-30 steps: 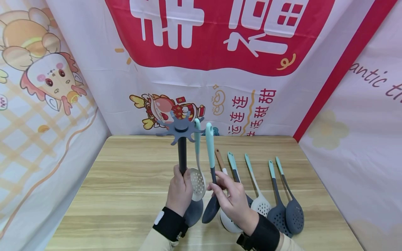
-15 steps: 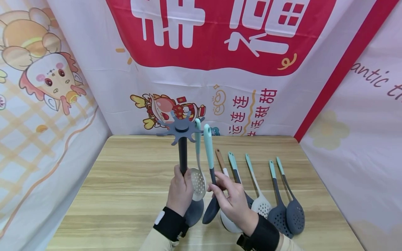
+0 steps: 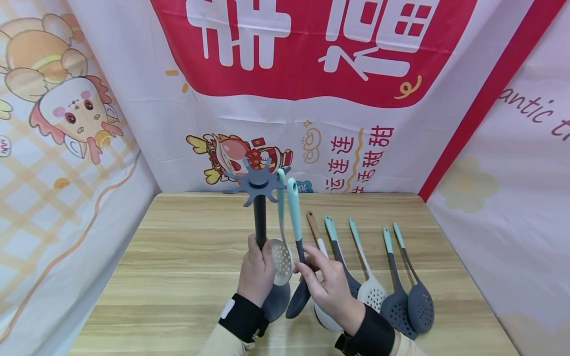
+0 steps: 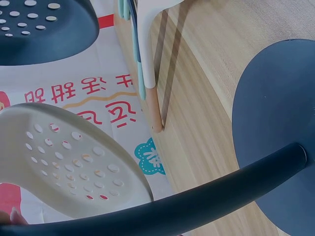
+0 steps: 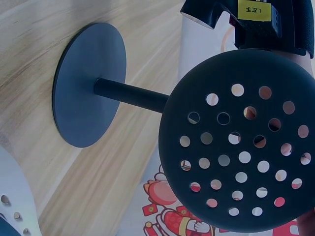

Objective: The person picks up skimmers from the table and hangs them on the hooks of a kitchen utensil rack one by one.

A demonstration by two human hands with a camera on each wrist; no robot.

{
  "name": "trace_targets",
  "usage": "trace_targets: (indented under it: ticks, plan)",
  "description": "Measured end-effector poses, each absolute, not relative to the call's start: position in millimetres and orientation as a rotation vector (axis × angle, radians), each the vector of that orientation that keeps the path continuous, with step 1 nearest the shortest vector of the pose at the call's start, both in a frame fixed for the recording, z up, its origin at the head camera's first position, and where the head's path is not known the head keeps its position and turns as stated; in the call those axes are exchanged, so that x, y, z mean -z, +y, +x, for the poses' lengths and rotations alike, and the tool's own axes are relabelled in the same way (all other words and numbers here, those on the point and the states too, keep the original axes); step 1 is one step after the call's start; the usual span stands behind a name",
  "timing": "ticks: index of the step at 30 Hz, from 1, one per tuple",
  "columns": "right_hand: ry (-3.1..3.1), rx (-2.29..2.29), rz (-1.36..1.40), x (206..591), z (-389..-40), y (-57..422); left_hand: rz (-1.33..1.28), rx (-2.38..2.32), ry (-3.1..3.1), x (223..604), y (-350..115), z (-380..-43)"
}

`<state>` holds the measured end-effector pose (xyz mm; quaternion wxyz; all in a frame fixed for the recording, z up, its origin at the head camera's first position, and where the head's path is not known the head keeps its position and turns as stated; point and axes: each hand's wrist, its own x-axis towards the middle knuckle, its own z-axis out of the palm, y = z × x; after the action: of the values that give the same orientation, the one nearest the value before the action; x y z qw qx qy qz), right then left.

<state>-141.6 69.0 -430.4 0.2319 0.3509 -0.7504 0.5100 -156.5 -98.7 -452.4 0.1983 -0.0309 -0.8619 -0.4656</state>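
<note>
In the head view my left hand (image 3: 257,272) grips the black pole of a utensil stand (image 3: 260,222), which has a star-shaped hook ring on top and a round dark base (image 4: 275,113). From a ring arm hangs a white skimmer (image 3: 282,264) with a teal handle, beside my left hand. My right hand (image 3: 328,282) pinches the neck of a dark skimmer (image 3: 298,300), held upright with its teal handle on top. That handle's end is close to the ring; whether it touches a hook I cannot tell. Its perforated head (image 5: 275,66) fills much of the right wrist view.
Several utensils lie on the wooden table (image 3: 178,277) to the right: a white one with a brown handle (image 3: 313,225), partly hidden by my right hand, a white slotted turner (image 3: 370,292), a dark slotted turner (image 3: 394,306) and another dark skimmer (image 3: 420,309). Printed cloth (image 3: 249,109) stands behind.
The handle end of the dark skimmer in my right hand has moved slightly left, towards the stand's ring. My left hand still grips the pole, and the white skimmer hangs as before.
</note>
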Motion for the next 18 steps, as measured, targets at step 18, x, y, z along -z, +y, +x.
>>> trace_targets:
  ticks: [18]
  plan:
    - [-2.070,-1.407,0.951,431.2,-141.9,67.8,-0.083,1.319,-2.437,451.3,-98.9,-157.4]
